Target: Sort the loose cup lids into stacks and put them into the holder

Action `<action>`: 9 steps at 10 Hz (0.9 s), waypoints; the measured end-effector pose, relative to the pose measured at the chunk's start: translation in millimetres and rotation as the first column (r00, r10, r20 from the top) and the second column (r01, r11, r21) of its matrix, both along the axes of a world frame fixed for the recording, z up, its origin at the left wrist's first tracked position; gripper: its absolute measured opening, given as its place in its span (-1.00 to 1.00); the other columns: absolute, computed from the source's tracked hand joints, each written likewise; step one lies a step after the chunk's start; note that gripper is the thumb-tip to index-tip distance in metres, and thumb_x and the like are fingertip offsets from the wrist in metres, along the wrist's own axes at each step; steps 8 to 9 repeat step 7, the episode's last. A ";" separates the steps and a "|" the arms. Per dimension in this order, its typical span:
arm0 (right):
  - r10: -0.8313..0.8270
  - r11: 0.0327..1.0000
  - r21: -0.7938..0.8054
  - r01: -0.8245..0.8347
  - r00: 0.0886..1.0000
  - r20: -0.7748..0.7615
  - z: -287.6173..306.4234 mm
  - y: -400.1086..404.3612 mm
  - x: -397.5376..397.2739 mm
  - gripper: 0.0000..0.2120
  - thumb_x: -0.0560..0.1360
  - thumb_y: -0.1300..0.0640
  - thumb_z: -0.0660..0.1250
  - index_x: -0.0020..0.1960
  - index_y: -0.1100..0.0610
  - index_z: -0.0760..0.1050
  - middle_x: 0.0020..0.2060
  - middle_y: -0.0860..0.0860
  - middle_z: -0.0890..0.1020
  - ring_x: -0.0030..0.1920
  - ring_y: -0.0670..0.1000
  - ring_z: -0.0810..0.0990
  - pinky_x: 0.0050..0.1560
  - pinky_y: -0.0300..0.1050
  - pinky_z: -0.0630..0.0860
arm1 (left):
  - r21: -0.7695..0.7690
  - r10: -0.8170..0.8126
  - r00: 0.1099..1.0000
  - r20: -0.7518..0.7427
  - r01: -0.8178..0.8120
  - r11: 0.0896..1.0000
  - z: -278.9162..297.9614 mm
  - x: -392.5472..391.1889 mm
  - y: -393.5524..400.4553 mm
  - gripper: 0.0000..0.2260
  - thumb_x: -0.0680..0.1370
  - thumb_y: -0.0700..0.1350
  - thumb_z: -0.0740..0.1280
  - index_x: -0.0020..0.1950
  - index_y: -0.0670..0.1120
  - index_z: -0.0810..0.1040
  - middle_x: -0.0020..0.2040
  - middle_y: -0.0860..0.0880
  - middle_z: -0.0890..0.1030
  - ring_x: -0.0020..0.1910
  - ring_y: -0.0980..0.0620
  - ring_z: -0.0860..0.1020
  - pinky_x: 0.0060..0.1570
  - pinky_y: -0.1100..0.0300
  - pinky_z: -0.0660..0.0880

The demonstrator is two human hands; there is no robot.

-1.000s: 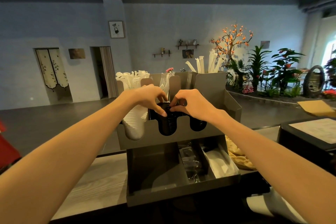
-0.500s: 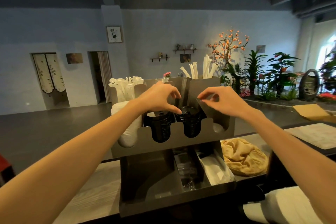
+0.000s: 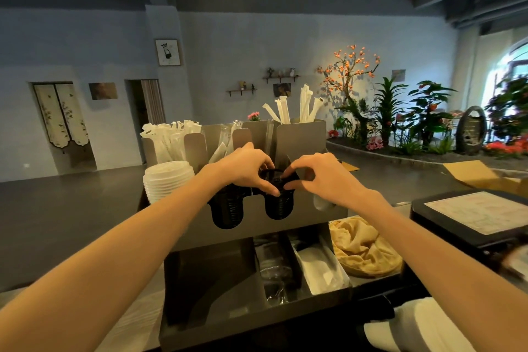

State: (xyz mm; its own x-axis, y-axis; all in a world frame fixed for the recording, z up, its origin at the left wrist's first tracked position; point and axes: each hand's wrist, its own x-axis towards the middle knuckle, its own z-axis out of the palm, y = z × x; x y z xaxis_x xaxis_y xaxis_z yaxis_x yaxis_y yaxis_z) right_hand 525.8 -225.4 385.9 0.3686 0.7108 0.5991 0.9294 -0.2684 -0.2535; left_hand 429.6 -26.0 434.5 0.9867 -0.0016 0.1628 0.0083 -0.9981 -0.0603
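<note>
Head view: left hand (image 3: 244, 168) and right hand (image 3: 315, 177) both over the third slot of the grey sheet-metal lid holder (image 3: 251, 230), fingers curled and pinching the rim of the topmost round black plastic lid (image 3: 273, 177) from either side. Half a second ago apart, right hand lifted clear with thumb and forefinger pinched on nothing visible; now closed back in on the stack of black lids (image 3: 278, 205) in that slot. Probably seating or squaring the top lid. Second black stack (image 3: 227, 210) in the neighbouring slot, round white plastic lids (image 3: 168, 180) stacked at the holder's left end. Rightmost slot seemingly near empty. Sorting apparently close to done.
</note>
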 end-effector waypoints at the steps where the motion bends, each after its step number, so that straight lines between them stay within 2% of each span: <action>1: 0.037 0.999 0.018 -0.036 0.998 -0.055 -1.5 -4.1 3.5 -0.77 0.48 -0.01 0.55 0.12 -0.04 0.73 -0.06 -0.12 0.70 -0.19 -0.08 0.61 -0.17 -0.22 0.50 | -0.008 0.000 1.000 0.028 0.000 1.000 -3.1 -1.6 -2.3 -0.28 0.42 0.33 0.47 0.46 -0.02 0.49 0.28 -0.03 0.59 0.31 -0.01 0.34 0.23 0.03 0.45; 2: 0.042 0.998 0.039 -0.040 0.998 -0.044 -4.4 -1.7 3.9 -0.78 0.48 0.01 0.55 0.12 -0.02 0.73 -0.10 -0.10 0.69 -0.16 -0.04 0.62 -0.15 -0.20 0.51 | -0.041 0.009 1.000 0.025 -0.008 0.999 -3.4 -3.7 -0.2 -0.28 0.42 0.33 0.48 0.47 -0.01 0.49 0.29 -0.02 0.59 0.32 -0.02 0.34 0.27 0.00 0.46; 4: 0.071 0.997 0.019 -0.070 0.996 -0.059 -4.4 -2.3 3.7 -0.79 0.53 0.07 0.51 0.16 0.02 0.71 0.01 -0.06 0.71 -0.03 -0.04 0.65 0.00 -0.11 0.60 | -0.053 0.015 1.000 0.021 -0.014 0.999 -5.0 -7.5 -2.7 -0.30 0.45 0.30 0.46 0.50 0.00 0.45 0.35 -0.04 0.55 0.39 -0.05 0.32 0.32 0.00 0.42; 5: 0.061 0.997 0.052 -0.059 0.997 -0.044 0.0 -6.6 2.6 -0.80 0.59 0.12 0.43 0.20 0.04 0.70 0.01 -0.05 0.71 -0.07 -0.04 0.65 -0.04 -0.20 0.58 | -0.064 0.005 0.999 0.044 -0.002 0.998 -4.1 -12.4 0.5 -0.28 0.43 0.32 0.47 0.50 0.03 0.43 0.34 -0.01 0.54 0.37 -0.04 0.30 0.32 -0.02 0.42; 6: 0.028 0.995 0.092 -0.025 0.999 -0.031 4.8 -12.6 6.8 -0.78 0.62 0.17 0.39 0.23 0.02 0.67 0.06 -0.10 0.69 -0.09 -0.11 0.62 -0.08 -0.42 0.49 | -0.123 -0.001 0.988 0.153 0.020 0.992 1.4 -21.8 2.6 -0.36 0.46 0.27 0.47 0.46 0.03 0.47 0.31 0.02 0.57 0.33 -0.01 0.32 0.30 -0.01 0.43; 7: -0.027 0.991 0.128 0.040 0.994 -0.102 13.5 -21.7 9.2 -0.82 0.63 0.17 0.37 0.17 0.01 0.69 -0.01 -0.13 0.67 -0.14 -0.17 0.59 -0.15 -0.48 0.44 | -0.215 -0.008 0.977 0.213 0.055 0.975 6.5 -28.0 4.2 -0.43 0.45 0.24 0.49 0.39 0.02 0.53 0.23 0.04 0.62 0.26 0.00 0.42 0.26 -0.04 0.48; 9: -0.027 0.991 0.128 0.040 0.994 -0.102 13.5 -21.7 9.2 -0.82 0.63 0.17 0.37 0.17 0.01 0.69 -0.01 -0.13 0.67 -0.14 -0.17 0.59 -0.15 -0.48 0.44 | -0.215 -0.008 0.977 0.213 0.055 0.975 6.5 -28.0 4.2 -0.43 0.45 0.24 0.49 0.39 0.02 0.53 0.23 0.04 0.62 0.26 0.00 0.42 0.26 -0.04 0.48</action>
